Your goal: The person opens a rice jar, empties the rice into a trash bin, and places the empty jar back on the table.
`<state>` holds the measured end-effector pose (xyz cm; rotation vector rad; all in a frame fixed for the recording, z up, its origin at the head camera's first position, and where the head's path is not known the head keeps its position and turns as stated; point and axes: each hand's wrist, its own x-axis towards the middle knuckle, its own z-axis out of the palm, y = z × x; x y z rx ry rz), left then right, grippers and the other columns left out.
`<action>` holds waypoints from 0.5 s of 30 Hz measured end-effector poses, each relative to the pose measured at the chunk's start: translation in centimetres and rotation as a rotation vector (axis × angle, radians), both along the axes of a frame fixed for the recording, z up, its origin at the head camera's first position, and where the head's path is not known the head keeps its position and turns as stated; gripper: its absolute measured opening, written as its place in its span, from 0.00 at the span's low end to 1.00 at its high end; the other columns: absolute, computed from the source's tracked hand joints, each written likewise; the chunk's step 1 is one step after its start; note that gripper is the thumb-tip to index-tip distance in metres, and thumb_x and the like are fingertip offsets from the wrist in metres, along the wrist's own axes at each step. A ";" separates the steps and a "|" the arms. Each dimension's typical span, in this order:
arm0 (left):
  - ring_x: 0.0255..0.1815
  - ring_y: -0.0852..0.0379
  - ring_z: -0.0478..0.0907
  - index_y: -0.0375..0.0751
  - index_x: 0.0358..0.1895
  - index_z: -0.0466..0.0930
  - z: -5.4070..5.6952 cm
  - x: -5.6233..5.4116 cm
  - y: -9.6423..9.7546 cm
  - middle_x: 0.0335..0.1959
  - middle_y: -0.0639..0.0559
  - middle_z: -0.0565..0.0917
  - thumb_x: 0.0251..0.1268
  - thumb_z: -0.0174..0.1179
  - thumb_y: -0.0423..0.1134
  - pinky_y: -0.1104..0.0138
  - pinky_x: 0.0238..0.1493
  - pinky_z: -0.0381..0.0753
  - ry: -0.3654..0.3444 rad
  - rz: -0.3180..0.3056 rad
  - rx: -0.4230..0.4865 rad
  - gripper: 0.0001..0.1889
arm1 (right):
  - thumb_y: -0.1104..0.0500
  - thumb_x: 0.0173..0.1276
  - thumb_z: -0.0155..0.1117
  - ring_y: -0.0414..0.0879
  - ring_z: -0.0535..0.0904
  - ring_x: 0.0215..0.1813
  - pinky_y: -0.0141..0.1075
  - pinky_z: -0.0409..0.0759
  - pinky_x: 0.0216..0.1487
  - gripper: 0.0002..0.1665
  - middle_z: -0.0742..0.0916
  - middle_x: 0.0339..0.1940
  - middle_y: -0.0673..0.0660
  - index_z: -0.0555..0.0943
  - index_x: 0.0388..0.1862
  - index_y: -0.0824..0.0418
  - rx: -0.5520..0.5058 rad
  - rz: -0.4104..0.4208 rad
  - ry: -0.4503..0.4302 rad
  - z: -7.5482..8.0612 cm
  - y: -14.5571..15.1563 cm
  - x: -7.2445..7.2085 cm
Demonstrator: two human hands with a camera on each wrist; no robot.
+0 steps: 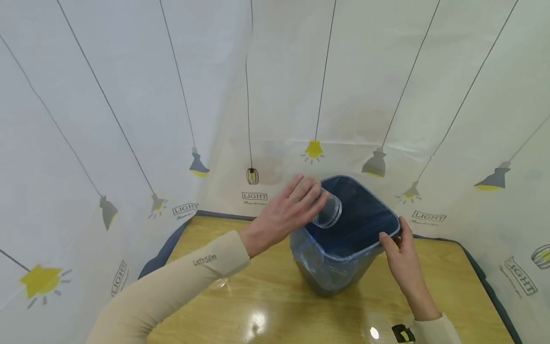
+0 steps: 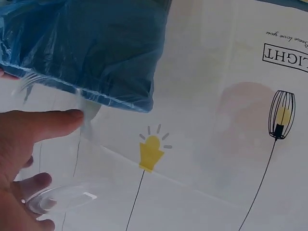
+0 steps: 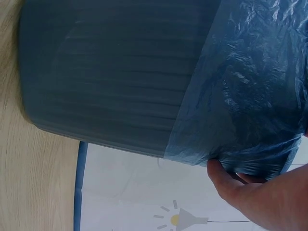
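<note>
My left hand (image 1: 289, 210) grips a clear plastic cup (image 1: 332, 213), tilted with its round end over the mouth of a grey waste bin (image 1: 320, 279). In the left wrist view the cup's transparent wall (image 2: 62, 198) shows between the thumb and the fingers. A thin blue bag (image 1: 310, 248) lines the bin and folds down over its rim. On the bin's right corner, my right hand (image 1: 404, 265) pinches the rim, thumb on the near side. The right wrist view shows the thumb against the blue bag (image 3: 236, 96) on the bin's ribbed side (image 3: 110, 77).
The bin stands on a shiny wood-grain table (image 1: 253, 282) that reflects the lights. White sheeting (image 1: 283, 71) printed with hanging lamps rises behind the table and along both sides. A black band (image 1: 403, 333) sits at the right wrist.
</note>
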<state>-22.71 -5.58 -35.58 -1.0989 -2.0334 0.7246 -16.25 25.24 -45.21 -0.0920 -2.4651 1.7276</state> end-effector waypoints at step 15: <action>0.75 0.40 0.65 0.42 0.77 0.66 -0.6 -0.9 -1.5 0.71 0.40 0.72 0.61 0.69 0.37 0.47 0.80 0.52 -0.098 -0.048 0.232 0.39 | 0.49 0.84 0.50 0.71 0.51 0.81 0.66 0.59 0.73 0.50 0.46 0.85 0.68 0.29 0.85 0.60 0.001 0.002 -0.027 -0.4 0.2 -0.1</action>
